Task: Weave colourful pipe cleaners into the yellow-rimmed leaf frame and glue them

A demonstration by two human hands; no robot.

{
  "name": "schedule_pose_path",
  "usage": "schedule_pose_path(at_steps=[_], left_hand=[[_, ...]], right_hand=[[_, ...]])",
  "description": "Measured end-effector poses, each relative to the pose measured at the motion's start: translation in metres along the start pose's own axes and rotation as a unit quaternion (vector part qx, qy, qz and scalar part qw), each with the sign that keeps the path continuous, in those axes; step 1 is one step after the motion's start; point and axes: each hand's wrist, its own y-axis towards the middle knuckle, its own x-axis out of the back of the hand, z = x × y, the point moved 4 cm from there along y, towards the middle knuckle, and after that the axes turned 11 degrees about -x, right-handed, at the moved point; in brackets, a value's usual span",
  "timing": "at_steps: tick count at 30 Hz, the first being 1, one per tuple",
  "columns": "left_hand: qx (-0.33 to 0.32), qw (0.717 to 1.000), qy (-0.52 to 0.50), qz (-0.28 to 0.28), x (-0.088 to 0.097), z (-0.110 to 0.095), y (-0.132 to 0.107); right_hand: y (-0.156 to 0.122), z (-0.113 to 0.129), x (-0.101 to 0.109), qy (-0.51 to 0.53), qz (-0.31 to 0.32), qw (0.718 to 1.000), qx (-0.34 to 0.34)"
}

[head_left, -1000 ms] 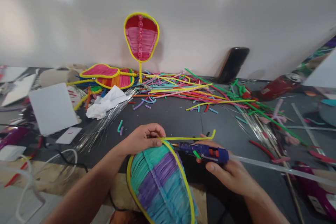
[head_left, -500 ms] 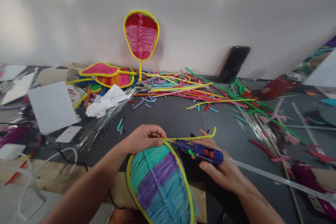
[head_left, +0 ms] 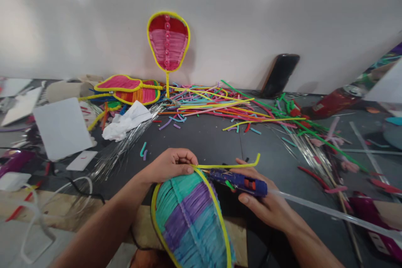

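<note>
My left hand pinches a yellow pipe cleaner at the top edge of an oval panel. Teal, purple and blue strands cover the panel, and yellow edging runs round it. The pipe cleaner's loose end points right and bends upward at its tip. In my right hand is a dark blue hot glue gun, with a long clear glue stick coming out of its back. Its nozzle lies by the panel's upper edge, close to my left fingertips. Part of my right fingers is hidden behind the glue gun.
A pink and red yellow-rimmed paddle shape stands against the pale wall. Loose pipe cleaners lie heaped before it. A phone leans right, near a red can. Crumpled tissue and white card lie left.
The glue gun's nozzle has shifted slightly down and right, away from the pipe cleaner at my left fingertips. My left hand keeps its pinch and has barely moved.
</note>
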Motion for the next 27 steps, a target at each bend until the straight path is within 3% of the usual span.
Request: schedule_pose_path(at_steps=[27], left_hand=[[-0.012, 1.000, 0.017, 0.005, 0.0011, -0.0013, -0.0025]], right_hand=[[-0.0014, -0.0006, 0.0016, -0.012, 0.007, 1.000, -0.024]])
